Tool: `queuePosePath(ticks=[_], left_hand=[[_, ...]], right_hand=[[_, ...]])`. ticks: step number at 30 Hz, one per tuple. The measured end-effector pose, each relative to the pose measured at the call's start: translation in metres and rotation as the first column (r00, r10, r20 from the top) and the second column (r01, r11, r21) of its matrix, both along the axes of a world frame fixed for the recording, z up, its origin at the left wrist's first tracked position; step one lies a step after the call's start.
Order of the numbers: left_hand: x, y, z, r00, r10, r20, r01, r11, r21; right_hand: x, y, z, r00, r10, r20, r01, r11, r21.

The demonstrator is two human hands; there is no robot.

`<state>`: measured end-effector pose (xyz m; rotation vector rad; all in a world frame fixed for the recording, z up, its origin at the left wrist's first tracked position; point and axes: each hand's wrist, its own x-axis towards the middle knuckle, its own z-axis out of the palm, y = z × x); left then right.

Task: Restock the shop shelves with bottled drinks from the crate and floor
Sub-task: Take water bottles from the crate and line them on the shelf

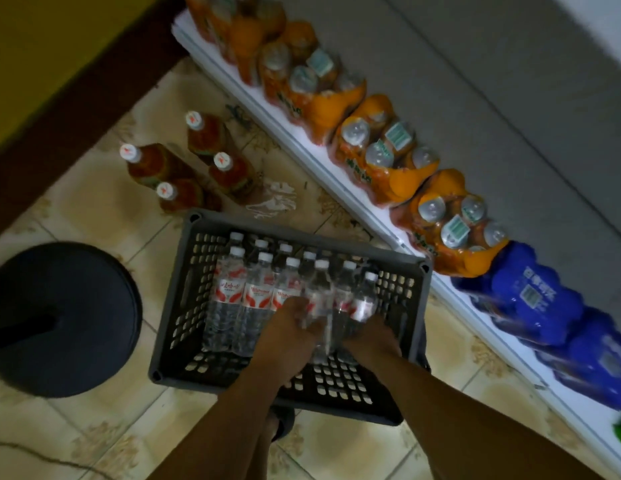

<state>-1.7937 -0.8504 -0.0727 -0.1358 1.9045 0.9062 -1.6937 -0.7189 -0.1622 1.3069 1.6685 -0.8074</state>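
Note:
A dark grey plastic crate (177, 299) stands on the tiled floor and holds several clear water bottles (229, 296) with red and white labels. My left hand (285, 337) grips one water bottle (317, 292) inside the crate, lifted slightly above the rest. My right hand (371, 341) is curled round the lower part of a neighbouring water bottle (364, 299). Beyond the crate, several brown tea bottles (229, 174) with white caps stand on the floor. The white bottom shelf (337, 174) runs diagonally on the right.
Shrink-wrapped orange drink packs (382, 157) and blue packs (531, 299) line the shelf. A round dark stool (59, 317) stands left of the crate. Crumpled clear plastic wrap (274, 200) lies between the crate and the tea bottles. A foot in a sandal (281, 420) shows under my arms.

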Motion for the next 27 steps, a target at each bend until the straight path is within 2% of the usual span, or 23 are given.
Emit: queuePosePath(ticks=[3,6,8,12,16,18,23,25,27], left_hand=[[-0.012,-0.002,0.009,0.997,0.074,-0.018,-0.074,0.997,0.033],[-0.016,-0.012,-0.007,0.992,0.114,-0.054,-0.109,0.990,0.086],[-0.008,-0.027,-0.030,0.988,0.148,-0.038,-0.145,0.987,0.063],[0.028,-0.058,-0.073,0.985,0.163,0.058,-0.163,0.987,-0.014],[0.051,-0.075,-0.095,0.986,0.129,0.110,-0.123,0.991,-0.061],[0.052,-0.081,-0.101,0.992,0.087,0.091,-0.079,0.993,-0.087],[0.042,-0.088,-0.090,0.996,0.048,0.075,-0.039,0.991,-0.128],[0.036,-0.083,-0.078,0.997,0.013,0.078,-0.005,0.994,-0.111],[0.026,-0.071,-0.060,0.998,-0.062,0.032,0.066,0.991,-0.116]], right_hand=[[-0.014,-0.007,0.003,0.999,-0.044,-0.002,0.044,0.995,-0.090],[-0.032,-0.017,-0.033,0.998,-0.056,-0.039,0.052,0.993,-0.104],[-0.038,-0.031,-0.062,0.993,-0.102,-0.053,0.096,0.989,-0.109],[-0.025,-0.051,-0.095,0.955,-0.293,-0.050,0.283,0.947,-0.155],[-0.011,-0.057,-0.119,0.942,-0.283,-0.182,0.265,0.957,-0.119],[-0.009,-0.056,-0.127,0.939,-0.285,-0.195,0.269,0.958,-0.104],[-0.007,-0.044,-0.108,0.944,-0.301,-0.133,0.270,0.940,-0.211],[-0.005,-0.039,-0.081,0.939,-0.304,-0.160,0.263,0.936,-0.233],[-0.004,-0.036,-0.049,0.944,-0.240,-0.229,0.183,0.953,-0.242]])
